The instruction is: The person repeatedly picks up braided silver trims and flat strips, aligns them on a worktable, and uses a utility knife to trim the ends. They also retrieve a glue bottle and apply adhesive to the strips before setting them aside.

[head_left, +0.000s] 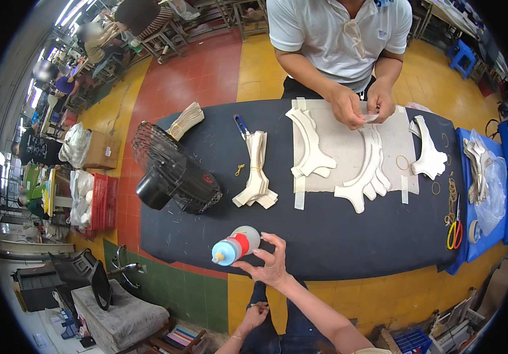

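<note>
The half-closed right hand [273,268] gripped a blue-topped, red-banded plastic bottle [242,242] at its ten o'clock, over the long black table [336,242]. The left hand [256,316], loosely curled, lay below at seven o'clock, contents indeterminable

No text was readable: black fan [184,172], left of and beyond the right hand [273,269], and cardboard box [101,151], farther left, were marked too small to read.

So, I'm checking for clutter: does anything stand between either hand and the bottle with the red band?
Nothing visible for the right hand; it is right at the bottle. Between the left hand, lower in the picture, and the bottle lies the near edge of the dark table.
</note>
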The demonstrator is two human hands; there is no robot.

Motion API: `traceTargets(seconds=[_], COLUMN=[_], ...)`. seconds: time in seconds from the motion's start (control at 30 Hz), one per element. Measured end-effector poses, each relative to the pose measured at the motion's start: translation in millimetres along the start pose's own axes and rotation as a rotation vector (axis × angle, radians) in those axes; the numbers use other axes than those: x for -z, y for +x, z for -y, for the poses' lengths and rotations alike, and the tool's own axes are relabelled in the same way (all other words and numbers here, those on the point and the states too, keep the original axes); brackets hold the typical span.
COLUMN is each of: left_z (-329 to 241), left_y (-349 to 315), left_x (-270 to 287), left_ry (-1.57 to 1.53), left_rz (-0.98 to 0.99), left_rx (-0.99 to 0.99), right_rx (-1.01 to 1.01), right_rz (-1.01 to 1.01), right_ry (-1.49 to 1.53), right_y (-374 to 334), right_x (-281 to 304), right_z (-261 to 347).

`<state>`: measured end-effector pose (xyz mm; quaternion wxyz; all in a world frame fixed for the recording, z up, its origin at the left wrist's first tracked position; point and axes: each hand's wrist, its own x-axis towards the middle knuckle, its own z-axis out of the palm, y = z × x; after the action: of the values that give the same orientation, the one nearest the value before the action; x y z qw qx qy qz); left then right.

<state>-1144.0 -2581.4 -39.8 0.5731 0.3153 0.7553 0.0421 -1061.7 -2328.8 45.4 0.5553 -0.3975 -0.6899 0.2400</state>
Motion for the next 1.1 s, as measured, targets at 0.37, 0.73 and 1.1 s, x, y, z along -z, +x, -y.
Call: traceTargets(seconds=[0.37,0.73,1.1], left_z=[47,38,18], left_y=[10,26,11], left_x=[39,37,55], left_ry=[0.112,0.043,0.261], left_rz=[0.018,-0.003,0.06], left_rx=[0.162,0.071,0.067], right_rx=[0.125,0.314,0.298], right_rz=[-0.01,0.123,0.179], right_ry=[0.136,-0.11,-0.155], right_y=[55,75,68], right_x=[12,13,16], right_z=[48,56,59])
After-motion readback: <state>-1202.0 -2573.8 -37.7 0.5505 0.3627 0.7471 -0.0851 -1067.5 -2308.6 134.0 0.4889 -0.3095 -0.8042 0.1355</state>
